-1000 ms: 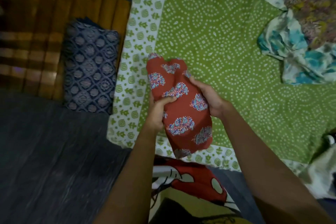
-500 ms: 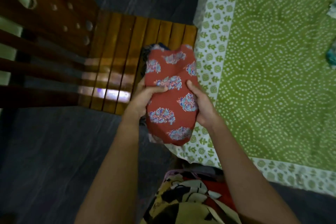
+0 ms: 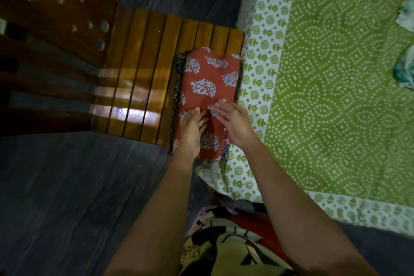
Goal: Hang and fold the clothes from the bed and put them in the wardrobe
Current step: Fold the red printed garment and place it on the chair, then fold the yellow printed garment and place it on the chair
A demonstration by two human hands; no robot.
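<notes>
Beside the bed [image 3: 324,96], on a slatted wooden seat [image 3: 143,69]: folded red printed garment [image 3: 208,78] lies flat on top of a dark patterned garment [image 3: 177,87], of which only a thin edge shows along the left side. The stack sits at the seat's right end, hard against the bed's edge.

Left hand [image 3: 191,129]: fingers straight and together, palm down on the lower left part of the red garment. Grips nothing.

Right hand [image 3: 235,122]: fingers also straight, laid over the lower right part, fingertips near the garment's middle. Holds nothing. Cannot tell whether it presses or only hovers just above the cloth.

Both hands cover the near end; the far half of the garment extends beyond the fingertips, uncovered.

Step in hand, as judged: settling the folded piece onto the pile. To do it well, smooth outward from the centre with flat palms, square its edges to the piece beneath, and keep the stack well on the seat so it does not slide toward the floor. The far corners look rounded and puffy and may need a press.

Loose clothes [image 3: 405,69] remain on the bed at far right, well apart from the hands. No wardrobe in view; much of the task looks undone.
</notes>
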